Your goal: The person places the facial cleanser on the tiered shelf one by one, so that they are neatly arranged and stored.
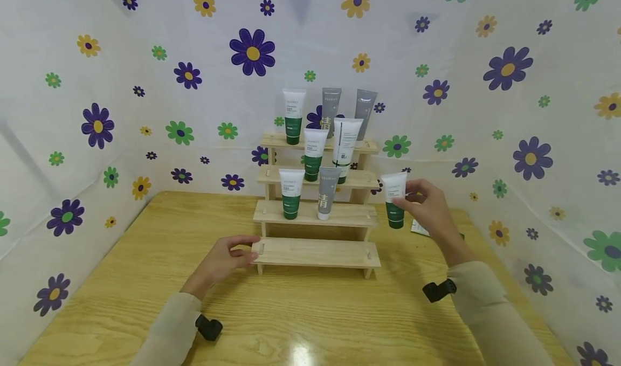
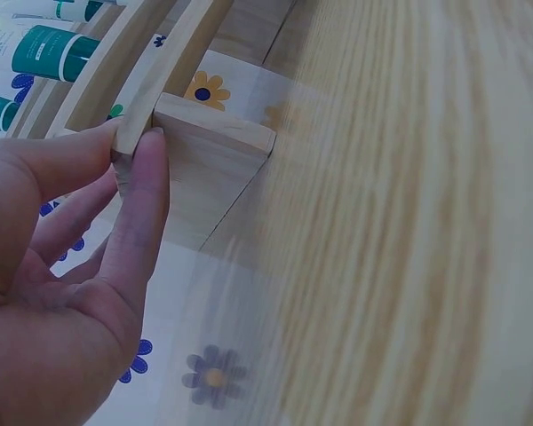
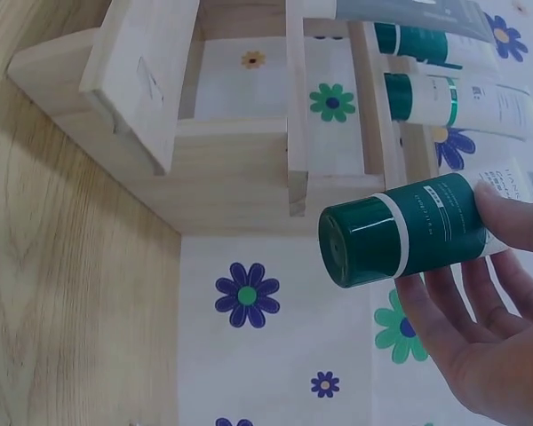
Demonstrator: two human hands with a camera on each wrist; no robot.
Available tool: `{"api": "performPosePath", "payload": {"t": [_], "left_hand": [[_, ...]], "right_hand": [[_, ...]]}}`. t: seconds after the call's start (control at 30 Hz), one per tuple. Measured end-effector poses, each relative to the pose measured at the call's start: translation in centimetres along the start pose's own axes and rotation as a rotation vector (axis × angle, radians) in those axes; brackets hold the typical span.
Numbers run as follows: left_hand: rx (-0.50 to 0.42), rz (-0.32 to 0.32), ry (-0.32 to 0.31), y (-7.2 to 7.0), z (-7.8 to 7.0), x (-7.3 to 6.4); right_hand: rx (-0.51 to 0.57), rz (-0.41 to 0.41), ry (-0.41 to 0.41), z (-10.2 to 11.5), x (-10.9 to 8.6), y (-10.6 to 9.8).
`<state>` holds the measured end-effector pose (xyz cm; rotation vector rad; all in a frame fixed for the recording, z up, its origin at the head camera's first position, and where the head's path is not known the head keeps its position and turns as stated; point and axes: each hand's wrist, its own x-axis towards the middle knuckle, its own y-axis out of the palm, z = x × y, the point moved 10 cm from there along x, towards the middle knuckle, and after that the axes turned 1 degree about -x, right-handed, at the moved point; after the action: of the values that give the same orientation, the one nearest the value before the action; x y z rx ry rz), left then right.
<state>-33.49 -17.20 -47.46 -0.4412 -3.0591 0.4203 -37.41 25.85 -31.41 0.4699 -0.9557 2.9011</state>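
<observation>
My right hand point(image 1: 432, 207) grips a white-and-green squeeze tube point(image 1: 395, 215) between thumb and fingers, cap downward, just right of a stepped wooden display rack point(image 1: 315, 253). In the right wrist view the tube's green cap point(image 3: 360, 244) points at the rack's side. With thumb and fingertips, my left hand point(image 1: 220, 261) pinches the left end of the lowest shelf point(image 2: 142, 111). On the second step up stand a white-and-green tube point(image 1: 291, 199) and a grey tube point(image 1: 328, 193).
Higher steps carry another white-and-green tube point(image 1: 314, 153), a taller white tube point(image 1: 345, 145), and, on top, a white-and-green tube point(image 1: 293, 115) beside two grey ones. A white tube point(image 1: 418, 228) lies on the wooden table point(image 1: 194, 226) behind my right hand. Flowered cloth point(image 1: 160, 102) encloses the back and sides.
</observation>
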Motion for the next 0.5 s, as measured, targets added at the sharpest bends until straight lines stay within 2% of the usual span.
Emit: {"api": "performPosePath", "payload": {"t": [0.27, 0.5], "left_hand": [[-0.015, 0.014, 0.010, -0.1, -0.4, -0.1], [-0.018, 0.025, 0.019, 0.0, -0.2, -0.1]], "right_hand": [[0.042, 0.000, -0.023, 1.1, 0.6, 1.3], [0.092, 0.014, 0.006, 1.1, 1.0, 2.6]]}}
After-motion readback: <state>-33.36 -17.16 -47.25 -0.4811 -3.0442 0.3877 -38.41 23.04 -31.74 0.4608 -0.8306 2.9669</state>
